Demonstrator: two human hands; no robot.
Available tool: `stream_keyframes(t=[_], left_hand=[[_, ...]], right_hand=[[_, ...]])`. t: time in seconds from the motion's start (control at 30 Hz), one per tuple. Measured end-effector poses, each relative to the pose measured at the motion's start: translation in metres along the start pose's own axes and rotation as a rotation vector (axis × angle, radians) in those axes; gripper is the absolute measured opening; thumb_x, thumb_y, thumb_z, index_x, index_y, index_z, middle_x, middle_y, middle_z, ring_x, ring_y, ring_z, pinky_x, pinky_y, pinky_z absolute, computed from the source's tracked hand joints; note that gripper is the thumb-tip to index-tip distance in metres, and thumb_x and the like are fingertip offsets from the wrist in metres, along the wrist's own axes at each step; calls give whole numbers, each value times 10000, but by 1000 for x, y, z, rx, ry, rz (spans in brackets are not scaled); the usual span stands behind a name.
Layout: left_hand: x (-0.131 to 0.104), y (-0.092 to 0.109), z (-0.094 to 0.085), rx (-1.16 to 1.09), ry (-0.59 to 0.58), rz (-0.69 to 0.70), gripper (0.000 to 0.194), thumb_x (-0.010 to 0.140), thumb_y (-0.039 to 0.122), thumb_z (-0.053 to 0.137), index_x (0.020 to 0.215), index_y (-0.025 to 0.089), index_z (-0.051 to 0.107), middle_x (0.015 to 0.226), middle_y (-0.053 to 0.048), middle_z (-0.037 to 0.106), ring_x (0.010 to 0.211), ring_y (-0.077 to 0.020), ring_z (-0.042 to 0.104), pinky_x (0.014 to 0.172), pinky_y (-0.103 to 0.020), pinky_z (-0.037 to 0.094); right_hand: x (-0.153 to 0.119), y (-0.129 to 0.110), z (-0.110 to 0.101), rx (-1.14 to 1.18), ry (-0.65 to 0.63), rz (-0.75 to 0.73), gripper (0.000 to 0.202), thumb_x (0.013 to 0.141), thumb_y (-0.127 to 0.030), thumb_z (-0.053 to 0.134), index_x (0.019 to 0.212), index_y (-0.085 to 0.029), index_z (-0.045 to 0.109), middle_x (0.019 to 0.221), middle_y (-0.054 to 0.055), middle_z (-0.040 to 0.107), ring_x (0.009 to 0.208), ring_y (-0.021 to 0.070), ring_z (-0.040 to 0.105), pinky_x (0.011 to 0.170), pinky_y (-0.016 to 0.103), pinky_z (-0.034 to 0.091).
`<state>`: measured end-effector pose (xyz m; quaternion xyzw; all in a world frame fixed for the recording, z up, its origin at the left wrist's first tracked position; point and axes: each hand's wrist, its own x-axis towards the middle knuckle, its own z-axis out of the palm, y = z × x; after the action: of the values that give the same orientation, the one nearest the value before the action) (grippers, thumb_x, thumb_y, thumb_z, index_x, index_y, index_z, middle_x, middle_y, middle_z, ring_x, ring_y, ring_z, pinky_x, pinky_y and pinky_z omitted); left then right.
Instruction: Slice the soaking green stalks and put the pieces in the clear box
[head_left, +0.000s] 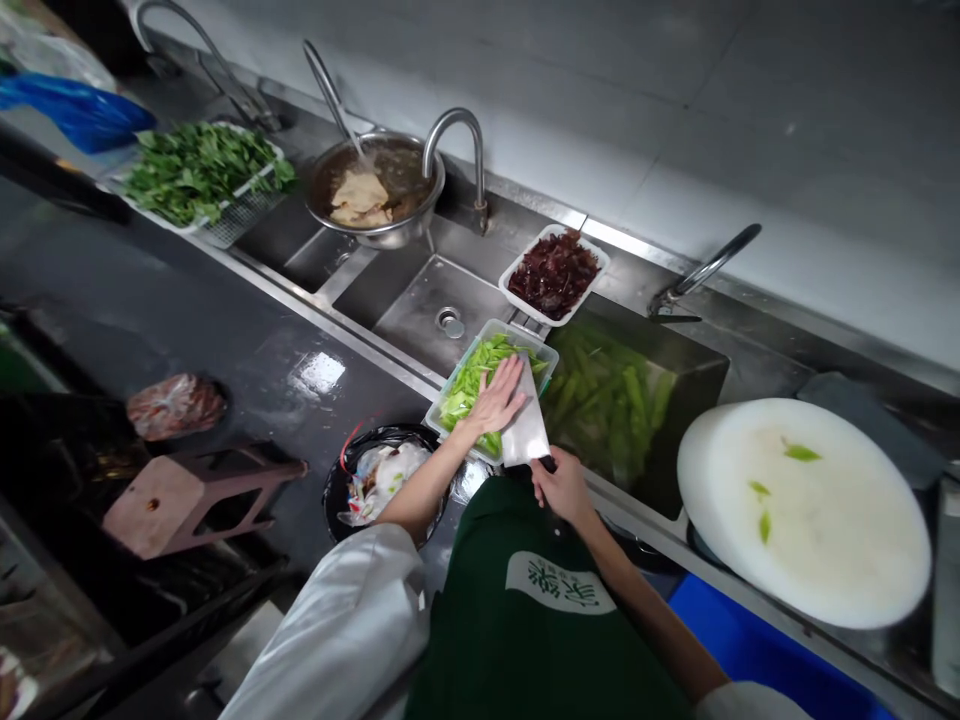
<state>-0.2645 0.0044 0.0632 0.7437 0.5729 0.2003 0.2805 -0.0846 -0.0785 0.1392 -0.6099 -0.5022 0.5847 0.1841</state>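
A clear plastic container (444, 414) of sliced green vegetable (466, 388) sits at the sink's front edge. My left hand (498, 396) lies over the slices with its fingers spread, beside the blade of a wide cleaver (526, 428). My right hand (562, 484) is closed round the cleaver's dark handle, just in front of the container. The blade rests at the container's right side. On the round white cutting board (840, 520) at the right lie a few green slices (801, 452).
Behind the container stands a white tub of dark red food (556, 272). Long green stalks (615, 400) lie in a water-filled basin. Further left are a metal bowl (397, 232) under a running tap and leafy greens (199, 170). A lined bin (337, 500) and pink stool (161, 505) stand below.
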Motion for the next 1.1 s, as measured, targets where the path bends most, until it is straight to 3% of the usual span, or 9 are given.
stream_keyframes(t=[0.23, 0.43, 0.53, 0.67, 0.77, 0.87, 0.93, 1.03, 1.1], left_hand=[[31, -53, 14, 232, 29, -172, 710, 976, 563, 258, 1530, 125, 195, 1604, -144, 111, 1493, -309, 99, 1186, -581, 134], [73, -55, 9, 320, -4, -129, 617, 992, 459, 267, 1520, 140, 251, 1592, -137, 190, 1482, -317, 147, 1172, -597, 164], [54, -43, 6, 360, -27, -31, 599, 990, 492, 267, 1530, 237, 228, 1609, -84, 146, 1486, -347, 95, 1137, -667, 150], [-1, -35, 8, 428, -177, 220, 553, 976, 509, 340, 1503, 355, 271, 1600, -24, 197, 1485, -339, 114, 1140, -663, 134], [-30, -41, 6, 462, -199, 218, 491, 990, 418, 339, 1477, 360, 339, 1575, -35, 275, 1480, -313, 164, 1142, -635, 170], [-36, -46, 1, 418, -86, 169, 449, 1003, 350, 292, 1423, 308, 445, 1529, -68, 370, 1440, -294, 282, 1134, -609, 215], [-32, -41, 0, 338, 87, 128, 436, 1009, 337, 277, 1354, 238, 524, 1452, -101, 472, 1381, -276, 380, 1131, -563, 260], [-16, -13, 12, 194, 364, 66, 433, 1011, 353, 273, 1262, 180, 580, 1270, -123, 601, 1262, -244, 497, 1092, -483, 358], [3, 19, 33, 110, 456, 59, 435, 1008, 372, 269, 1233, 187, 592, 1179, -117, 630, 1190, -229, 541, 1054, -444, 413]], right_hand=[[-48, 17, -52, 50, 229, 106, 374, 713, -554, 646, 642, -232, 468, 394, -60, 495, 319, 108, 464, 339, 224, 397], [-73, 33, -82, 165, 492, 102, 425, 661, -578, 712, 630, -223, 480, 432, -47, 529, 332, 106, 477, 339, 229, 408], [-79, 44, -95, 200, 592, 121, 439, 641, -585, 731, 622, -217, 493, 419, -46, 525, 327, 106, 474, 333, 228, 403], [-83, 61, -111, 255, 674, 147, 476, 598, -605, 764, 617, -210, 498, 407, -40, 527, 327, 107, 473, 337, 226, 392], [-87, 73, -124, 304, 707, 148, 503, 578, -617, 781, 610, -209, 487, 412, -37, 533, 335, 106, 475, 346, 227, 389], [-95, 83, -143, 330, 761, 91, 483, 630, -612, 760, 626, -198, 511, 436, -36, 543, 369, 106, 493, 371, 222, 394], [-101, 90, -161, 330, 816, 17, 458, 666, -595, 746, 644, -192, 529, 469, -34, 559, 413, 103, 517, 410, 218, 415], [-108, 106, -197, 354, 893, -37, 451, 684, -580, 743, 641, -201, 504, 472, -53, 531, 415, 85, 495, 415, 206, 397], [-113, 122, -223, 420, 916, -1, 468, 683, -595, 735, 642, -215, 466, 450, -76, 484, 371, 72, 444, 375, 205, 353]])
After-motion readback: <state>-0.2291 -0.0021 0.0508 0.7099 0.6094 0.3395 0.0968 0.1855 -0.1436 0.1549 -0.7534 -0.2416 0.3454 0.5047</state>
